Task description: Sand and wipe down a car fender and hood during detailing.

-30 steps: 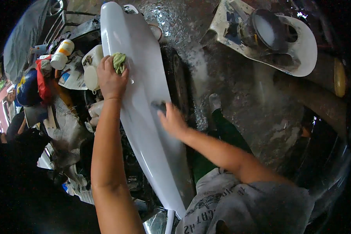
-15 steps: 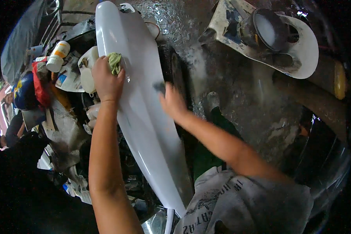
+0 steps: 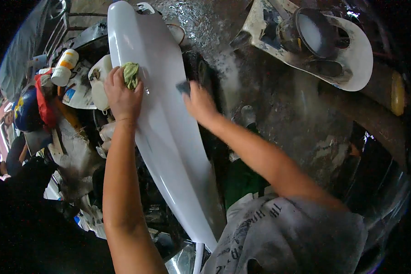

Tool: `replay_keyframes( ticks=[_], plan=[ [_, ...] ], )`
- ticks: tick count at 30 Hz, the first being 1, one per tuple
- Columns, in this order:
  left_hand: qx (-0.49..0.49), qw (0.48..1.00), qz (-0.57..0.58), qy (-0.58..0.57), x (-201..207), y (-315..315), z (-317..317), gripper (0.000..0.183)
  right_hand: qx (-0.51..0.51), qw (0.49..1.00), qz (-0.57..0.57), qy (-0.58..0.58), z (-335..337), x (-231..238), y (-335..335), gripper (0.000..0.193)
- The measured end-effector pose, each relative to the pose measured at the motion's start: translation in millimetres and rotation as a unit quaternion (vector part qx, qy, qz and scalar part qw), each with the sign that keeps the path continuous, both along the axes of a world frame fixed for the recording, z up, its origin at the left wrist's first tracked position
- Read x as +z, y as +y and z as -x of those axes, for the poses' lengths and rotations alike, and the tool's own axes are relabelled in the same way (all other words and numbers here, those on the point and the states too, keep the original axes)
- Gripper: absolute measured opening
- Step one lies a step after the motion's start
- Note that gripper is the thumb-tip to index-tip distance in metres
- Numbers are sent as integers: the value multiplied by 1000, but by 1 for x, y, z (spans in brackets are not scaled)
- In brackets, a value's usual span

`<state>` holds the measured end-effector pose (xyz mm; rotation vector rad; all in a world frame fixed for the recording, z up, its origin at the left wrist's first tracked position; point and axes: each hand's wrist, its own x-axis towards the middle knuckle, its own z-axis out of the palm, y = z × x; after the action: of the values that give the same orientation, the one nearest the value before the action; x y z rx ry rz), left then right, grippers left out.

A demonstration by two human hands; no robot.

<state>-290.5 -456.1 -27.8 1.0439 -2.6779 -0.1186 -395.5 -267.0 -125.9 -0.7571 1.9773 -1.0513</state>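
A long, glossy white body panel (image 3: 166, 123), like a vehicle fairing, runs from the upper left to the lower middle. On its left edge my left hand (image 3: 123, 96) is closed around a crumpled yellow-green cloth (image 3: 131, 75), which rests against the panel. Water drops glisten beside that hand. At the panel's right edge my right hand (image 3: 200, 104), a little blurred, pinches a small dark grey sanding pad (image 3: 183, 87), whose face lies on the panel; I cannot tell whether it is a block or folded sandpaper.
Left of the panel are a white bottle (image 3: 65, 67) with an orange band, a pale plastic jug (image 3: 99, 84), a red cloth (image 3: 44, 102) and a blue helmet (image 3: 26, 109). At the upper right a dark bucket (image 3: 313, 34) of cloudy liquid stands on another worn panel (image 3: 356, 68). The floor (image 3: 287, 123) is wet.
My right hand and the dark pad have moved up and slightly left along the panel's edge. My left hand stays on the cloth at nearly the same place.
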Motion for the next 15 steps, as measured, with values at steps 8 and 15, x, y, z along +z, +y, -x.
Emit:
replay_keyframes(
  ticks=[8, 15],
  plan=[
    [3, 1000, 12, -13, -1, -3, -1, 59, -38, 999, 22, 20, 71, -39, -27, 53],
    [-12, 1000, 24, -13, -1, -4, 1, 58, -20, 923, 2, -384, 33, -19, 48, 64]
  ],
)
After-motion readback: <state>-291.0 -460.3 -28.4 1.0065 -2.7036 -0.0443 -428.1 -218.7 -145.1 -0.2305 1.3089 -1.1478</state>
